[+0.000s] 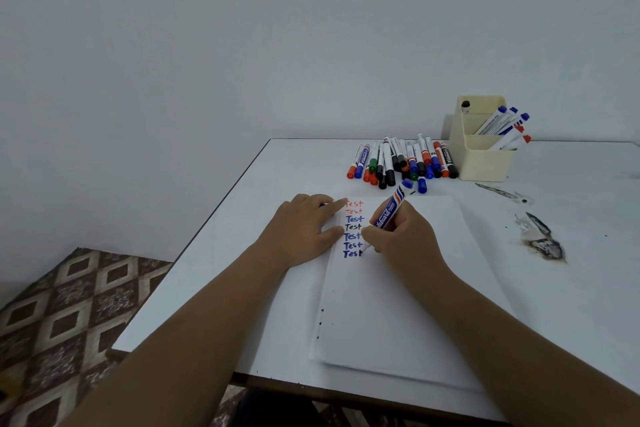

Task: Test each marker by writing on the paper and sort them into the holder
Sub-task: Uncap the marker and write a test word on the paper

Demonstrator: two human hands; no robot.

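The blue marker [390, 215] sat gripped in my right hand [398, 239], tip down on the paper [398, 305], its long axis tilting up and far-right toward the holder [485, 156] beyond. My left hand [304, 229] lay flat with straight fingers, pinning the paper's left edge on the worktop [242, 253].

right hand [403, 239] grips marker [391, 210] | tip on paper [398, 305]

One holder [485, 159] with six markers; one marker [391, 211] in hand; seven "Test" lines [354, 227]; one paper sheet [398, 305].
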